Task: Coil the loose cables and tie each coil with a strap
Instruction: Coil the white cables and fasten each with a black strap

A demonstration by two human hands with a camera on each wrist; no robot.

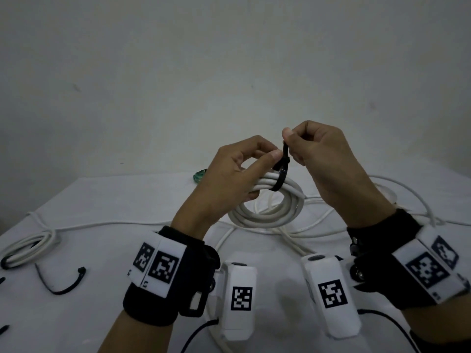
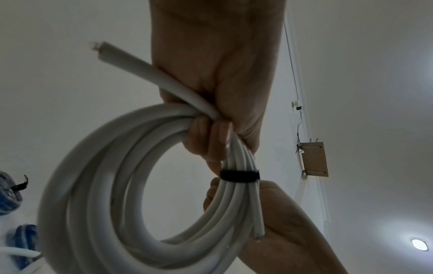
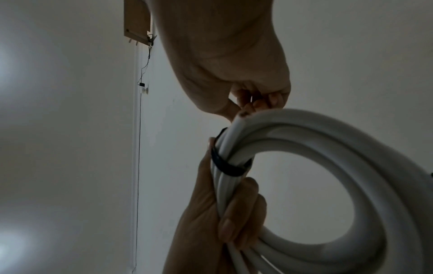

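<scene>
The left hand holds the white cable coil up over the table, with its fingers curled around the loops. The right hand pinches the loose end of the black strap, which goes around the coil. On the table near the left edge lie another white coil and a spare black strap, and loose white cables trail behind the hands.

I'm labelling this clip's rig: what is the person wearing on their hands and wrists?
Both hands are bare: left hand, right hand. Each wrist carries a black wristband with white blocks printed with black-and-white square codes. A white camera pod, also bearing a code, sits on the inner side of each wrist, with a thin black cord trailing from the left one.
</scene>
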